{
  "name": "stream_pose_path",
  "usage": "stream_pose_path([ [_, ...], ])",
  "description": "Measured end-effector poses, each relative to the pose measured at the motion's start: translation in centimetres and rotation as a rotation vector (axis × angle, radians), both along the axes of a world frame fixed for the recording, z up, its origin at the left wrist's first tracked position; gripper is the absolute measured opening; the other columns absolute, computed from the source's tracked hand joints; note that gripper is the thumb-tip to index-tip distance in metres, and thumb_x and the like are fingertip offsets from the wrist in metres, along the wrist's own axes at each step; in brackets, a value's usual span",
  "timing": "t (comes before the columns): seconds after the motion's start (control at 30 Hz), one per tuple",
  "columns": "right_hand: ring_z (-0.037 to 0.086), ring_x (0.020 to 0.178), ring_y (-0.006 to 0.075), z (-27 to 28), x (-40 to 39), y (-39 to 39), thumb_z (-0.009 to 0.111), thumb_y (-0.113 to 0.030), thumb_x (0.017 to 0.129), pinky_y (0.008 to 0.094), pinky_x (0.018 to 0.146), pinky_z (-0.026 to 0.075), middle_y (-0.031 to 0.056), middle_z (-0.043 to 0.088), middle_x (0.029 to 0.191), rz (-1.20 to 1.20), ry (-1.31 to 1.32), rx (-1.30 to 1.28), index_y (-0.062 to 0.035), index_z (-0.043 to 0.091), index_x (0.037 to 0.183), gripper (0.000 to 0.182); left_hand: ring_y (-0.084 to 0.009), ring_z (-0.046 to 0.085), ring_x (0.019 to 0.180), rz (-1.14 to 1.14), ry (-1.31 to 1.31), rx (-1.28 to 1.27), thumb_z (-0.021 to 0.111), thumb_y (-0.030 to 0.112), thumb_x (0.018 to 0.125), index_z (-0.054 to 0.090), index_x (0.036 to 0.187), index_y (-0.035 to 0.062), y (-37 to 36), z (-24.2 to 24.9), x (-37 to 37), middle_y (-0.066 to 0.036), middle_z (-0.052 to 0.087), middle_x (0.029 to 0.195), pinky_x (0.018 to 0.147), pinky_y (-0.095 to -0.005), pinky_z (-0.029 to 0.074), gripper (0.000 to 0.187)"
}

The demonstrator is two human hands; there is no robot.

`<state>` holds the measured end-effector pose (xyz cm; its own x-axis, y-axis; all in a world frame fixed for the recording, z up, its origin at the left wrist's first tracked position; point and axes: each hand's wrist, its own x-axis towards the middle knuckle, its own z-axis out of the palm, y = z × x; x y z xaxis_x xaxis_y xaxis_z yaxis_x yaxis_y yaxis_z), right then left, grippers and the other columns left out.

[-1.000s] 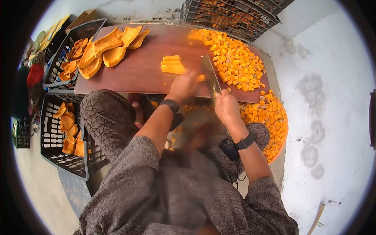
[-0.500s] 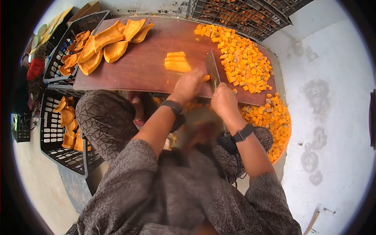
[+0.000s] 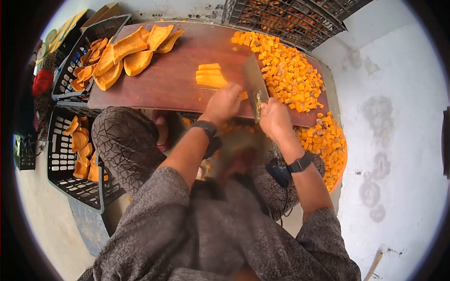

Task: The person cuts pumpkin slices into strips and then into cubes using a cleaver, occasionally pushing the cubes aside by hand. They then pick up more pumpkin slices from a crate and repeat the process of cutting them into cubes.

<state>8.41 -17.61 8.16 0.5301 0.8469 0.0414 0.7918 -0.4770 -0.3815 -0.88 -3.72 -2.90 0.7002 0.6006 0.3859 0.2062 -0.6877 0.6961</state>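
My right hand (image 3: 276,119) is wrapped round the handle of a cleaver (image 3: 253,77), its broad blade tilted over the red-brown board (image 3: 164,86). Just left of the blade, my left hand (image 3: 224,103) has its fingers closed on a small piece of orange pumpkin (image 3: 243,95), mostly hidden by the fingers. Several pumpkin strips (image 3: 209,75) lie side by side beyond that hand. To the right of the cleaver spreads a large heap of pumpkin cubes (image 3: 290,77).
Curved pumpkin slabs (image 3: 129,47) are piled at the board's left end. Black crates (image 3: 58,145) with more pieces stand at the left, and stacked crates (image 3: 281,21) at the back. More cubes fill an orange-rimmed container (image 3: 346,157) below right. A white wall (image 3: 393,117) borders the right.
My right hand has shifted slightly right and down, and the cleaver blade has turned to show more of its flat side. My left hand stays nearly in place.
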Motion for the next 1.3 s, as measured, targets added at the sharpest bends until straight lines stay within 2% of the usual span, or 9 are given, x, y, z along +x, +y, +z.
stream_pose_path([
  [0.27, 0.062, 0.077, 0.0507, -0.1, -0.8, -1.4, 0.053, -0.013, 0.094, 0.0516, 0.068, 0.05, 0.0326, 0.062, 0.077, 0.048, -0.034, 0.011, 0.0101, 0.054, 0.091, 0.024, -0.0393, 0.057, 0.099, -0.045, 0.002, -0.002, 0.058, 0.005, 0.08, 0.056, 0.1, 0.0037, 0.1, 0.1, -0.3, -0.018, 0.057, 0.101, 0.087, -0.0446, 0.048, 0.021],
  [0.47, 0.065, 0.06, 0.042, -2.7, 0.6, 1.5, 0.051, -0.014, 0.094, 0.0465, 0.055, 0.053, 0.03, 0.063, 0.074, -0.001, 0.141, -0.203, 0.0089, 0.055, 0.09, 0.023, -0.0391, 0.057, 0.099, -0.079, -0.026, 0.002, 0.057, 0.005, 0.08, 0.056, 0.1, 0.0047, 0.2, 0.2, -0.2, -0.017, 0.056, 0.098, 0.085, -0.045, 0.048, 0.019],
  [0.53, 0.065, 0.052, 0.0351, -5.1, 1.5, 2.8, 0.05, -0.015, 0.095, 0.0426, 0.047, 0.051, 0.0265, 0.062, 0.069, 0.051, -0.113, 0.008, 0.0081, 0.054, 0.09, 0.024, -0.0394, 0.057, 0.097, -0.103, -0.022, 0.007, 0.057, 0.005, 0.081, 0.057, 0.1, 0.0056, 0.3, 0.1, -0.3, -0.017, 0.056, 0.098, 0.084, -0.0451, 0.049, 0.019],
  [0.63, 0.063, 0.048, 0.0324, -5.8, 2.5, 5.3, 0.05, -0.015, 0.095, 0.0406, 0.042, 0.049, 0.0245, 0.062, 0.067, -0.041, 0.031, 0.036, 0.007, 0.053, 0.091, 0.023, -0.0399, 0.058, 0.095, -0.132, -0.043, 0.001, 0.057, 0.006, 0.082, 0.057, 0.1, 0.007, 0.5, 0.0, -0.2, -0.016, 0.057, 0.099, 0.083, -0.0452, 0.05, 0.018],
  [0.67, 0.063, 0.048, 0.0324, -5.7, 2.7, 5.6, 0.05, -0.015, 0.095, 0.0406, 0.042, 0.049, 0.0245, 0.062, 0.067, -0.036, 0.032, 0.043, 0.007, 0.053, 0.091, 0.023, -0.0401, 0.059, 0.094, -0.14, -0.06, -0.019, 0.057, 0.006, 0.082, 0.057, 0.1, 0.0077, 0.5, -0.1, -0.3, -0.016, 0.057, 0.099, 0.082, -0.0453, 0.05, 0.018],
  [0.73, 0.064, 0.095, 0.0448, -5.2, 3.3, 5.9, 0.053, -0.014, 0.088, 0.0512, 0.082, 0.051, 0.029, 0.066, 0.096, -0.269, 0.205, 0.0, 0.0046, 0.06, 0.1, 0.023, -0.0402, 0.059, 0.094, -0.115, -0.05, -0.011, 0.057, 0.005, 0.082, 0.058, 0.102, 0.0077, 0.5, 0.2, -0.5, -0.017, 0.058, 0.1, 0.083, -0.0448, 0.05, 0.02],
  [1.03, 0.064, 0.078, 0.0457, -2.2, 0.8, 0.2, 0.055, -0.017, 0.092, 0.0487, 0.069, 0.05, 0.0305, 0.062, 0.074, -0.132, -0.046, 0.156, 0.0078, 0.057, 0.088, 0.025, -0.0408, 0.059, 0.098, -0.009, -0.273, -0.051, 0.057, -0.001, 0.081, 0.06, 0.107, 0.0086, -0.1, 0.4, -0.9, -0.018, 0.06, 0.105, 0.086, -0.0434, 0.051, 0.028],
  [1.2, 0.062, 0.079, 0.0493, -3.5, -1.0, -1.4, 0.057, -0.02, 0.092, 0.0505, 0.071, 0.05, 0.0309, 0.062, 0.077, -0.045, 0.22, 0.098, 0.0068, 0.057, 0.092, 0.027, -0.0387, 0.058, 0.1, 0.157, -0.262, -0.035, 0.06, -0.002, 0.078, 0.061, 0.103, 0.0074, 0.3, 2.0, -2.6, -0.017, 0.061, 0.103, 0.087, -0.0439, 0.049, 0.027],
  [1.3, 0.061, 0.081, 0.0508, -2.8, -0.8, -1.3, 0.057, -0.019, 0.092, 0.0513, 0.071, 0.05, 0.031, 0.063, 0.079, -0.016, 0.191, 0.086, 0.006, 0.056, 0.093, 0.025, -0.0337, 0.058, 0.099, 0.415, -0.096, 0.288, 0.064, 0.003, 0.076, 0.063, 0.104, 0.0087, 2.0, 2.1, -4.0, -0.012, 0.063, 0.106, 0.087, -0.0435, 0.045, 0.028],
])
